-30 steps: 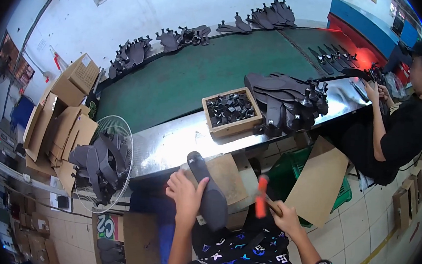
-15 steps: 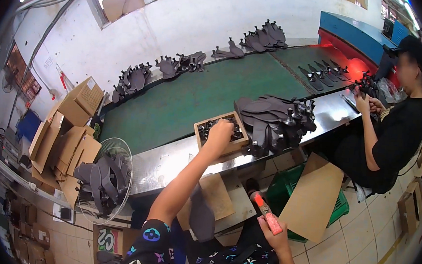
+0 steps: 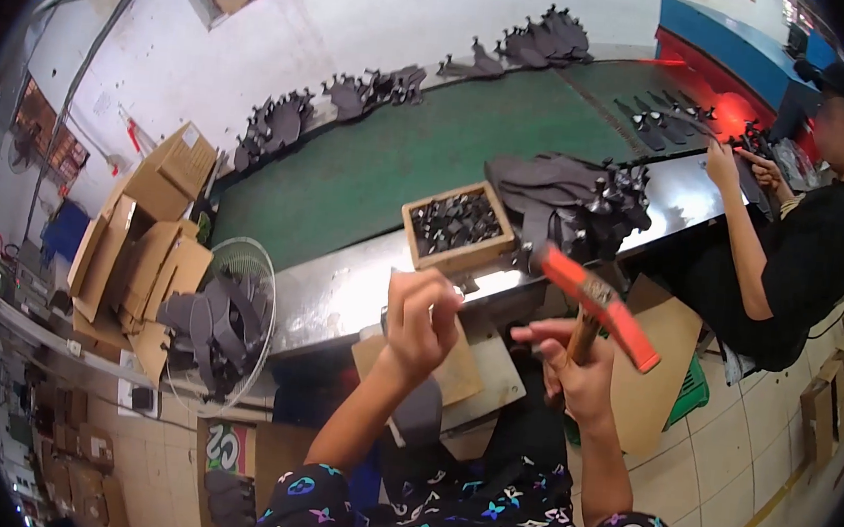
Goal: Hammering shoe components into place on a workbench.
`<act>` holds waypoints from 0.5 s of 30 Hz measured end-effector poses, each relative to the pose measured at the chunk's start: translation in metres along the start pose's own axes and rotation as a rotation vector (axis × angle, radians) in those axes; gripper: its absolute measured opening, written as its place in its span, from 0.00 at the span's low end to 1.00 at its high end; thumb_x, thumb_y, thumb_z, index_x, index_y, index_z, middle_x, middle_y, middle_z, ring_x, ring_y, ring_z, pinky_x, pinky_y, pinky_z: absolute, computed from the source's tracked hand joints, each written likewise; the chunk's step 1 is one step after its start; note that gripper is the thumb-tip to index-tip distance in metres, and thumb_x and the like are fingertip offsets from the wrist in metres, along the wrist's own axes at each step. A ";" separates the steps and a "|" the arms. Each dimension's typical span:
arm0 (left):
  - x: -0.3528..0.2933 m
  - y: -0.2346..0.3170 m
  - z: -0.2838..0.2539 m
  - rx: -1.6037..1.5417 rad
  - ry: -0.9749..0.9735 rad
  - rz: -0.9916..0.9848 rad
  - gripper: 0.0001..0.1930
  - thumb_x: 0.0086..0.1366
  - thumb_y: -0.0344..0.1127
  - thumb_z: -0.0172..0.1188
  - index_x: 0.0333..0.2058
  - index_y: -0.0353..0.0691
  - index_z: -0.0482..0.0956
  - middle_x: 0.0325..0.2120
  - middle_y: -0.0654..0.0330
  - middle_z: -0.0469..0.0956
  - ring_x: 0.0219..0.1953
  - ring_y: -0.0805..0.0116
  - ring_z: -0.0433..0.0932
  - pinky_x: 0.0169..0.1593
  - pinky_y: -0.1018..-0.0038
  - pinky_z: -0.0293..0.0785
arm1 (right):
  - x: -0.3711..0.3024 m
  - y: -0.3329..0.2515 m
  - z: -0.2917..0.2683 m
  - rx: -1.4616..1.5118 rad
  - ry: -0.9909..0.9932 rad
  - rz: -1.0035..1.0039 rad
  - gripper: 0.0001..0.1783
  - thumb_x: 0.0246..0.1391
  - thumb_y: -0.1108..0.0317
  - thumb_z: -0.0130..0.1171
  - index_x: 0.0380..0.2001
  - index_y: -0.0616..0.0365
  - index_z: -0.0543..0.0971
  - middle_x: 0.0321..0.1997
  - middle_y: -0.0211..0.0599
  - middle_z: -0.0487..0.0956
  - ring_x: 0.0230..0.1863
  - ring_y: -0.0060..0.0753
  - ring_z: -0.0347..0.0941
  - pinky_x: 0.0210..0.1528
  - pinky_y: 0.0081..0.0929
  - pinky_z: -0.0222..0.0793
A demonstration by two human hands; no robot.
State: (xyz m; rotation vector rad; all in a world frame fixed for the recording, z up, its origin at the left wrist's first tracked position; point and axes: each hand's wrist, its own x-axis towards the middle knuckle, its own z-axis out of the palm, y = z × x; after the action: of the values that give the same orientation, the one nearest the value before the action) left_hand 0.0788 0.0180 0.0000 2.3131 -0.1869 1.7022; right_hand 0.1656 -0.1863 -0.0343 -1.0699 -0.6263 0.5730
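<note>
My left hand (image 3: 422, 324) is raised in front of the metal table edge with its fingers curled in. Something small and pale shows at its fingertips, too small to name. My right hand (image 3: 588, 378) grips a hammer (image 3: 595, 299) by its wooden handle, red head uppermost, with some fingers loosely extended. Beyond my left hand, a wooden box (image 3: 458, 259) holds many small black pieces. To its right lies a heap of grey sole-shaped straps (image 3: 559, 190) with black fittings. Below my left hand, a grey sole-shaped piece (image 3: 419, 414) lies near a pale board (image 3: 480, 404).
A green conveyor belt (image 3: 360, 173) runs behind the metal ledge (image 3: 323, 305), with grey parts along its far side. At left stand cardboard boxes (image 3: 164, 176) and a fan guard (image 3: 258, 249) holding grey parts. A co-worker (image 3: 796, 236) sits at right, handling a piece.
My left hand has come out of the wooden box, back toward me. My right hand has lifted the hammer and turned its head upward. The co-worker's hands now hold a grey piece.
</note>
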 end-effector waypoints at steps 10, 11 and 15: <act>-0.043 0.019 -0.059 -0.125 0.004 0.136 0.15 0.56 0.24 0.67 0.39 0.38 0.71 0.36 0.53 0.73 0.25 0.64 0.74 0.25 0.68 0.66 | 0.004 -0.017 0.083 -0.028 -0.201 0.100 0.08 0.55 0.74 0.67 0.36 0.67 0.80 0.35 0.43 0.83 0.16 0.15 0.69 0.16 0.14 0.64; -0.046 0.017 -0.066 -0.075 -0.082 0.123 0.16 0.55 0.25 0.67 0.40 0.38 0.71 0.38 0.53 0.74 0.28 0.62 0.76 0.28 0.66 0.67 | 0.006 -0.010 0.086 -0.037 -0.214 0.110 0.08 0.55 0.74 0.67 0.36 0.67 0.80 0.35 0.43 0.83 0.16 0.15 0.69 0.16 0.14 0.64; -0.099 -0.038 -0.065 0.268 0.025 -0.508 0.21 0.59 0.36 0.69 0.48 0.35 0.74 0.44 0.47 0.77 0.48 0.48 0.75 0.56 0.54 0.66 | 0.031 0.023 0.085 -0.125 -0.154 0.105 0.08 0.54 0.77 0.66 0.38 0.67 0.81 0.43 0.44 0.82 0.17 0.14 0.69 0.15 0.13 0.61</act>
State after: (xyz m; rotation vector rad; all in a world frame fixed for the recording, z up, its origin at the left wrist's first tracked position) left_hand -0.0014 0.0674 -0.0812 2.2476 0.6174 1.5568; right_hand 0.1233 -0.1039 -0.0204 -1.1886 -0.7511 0.7196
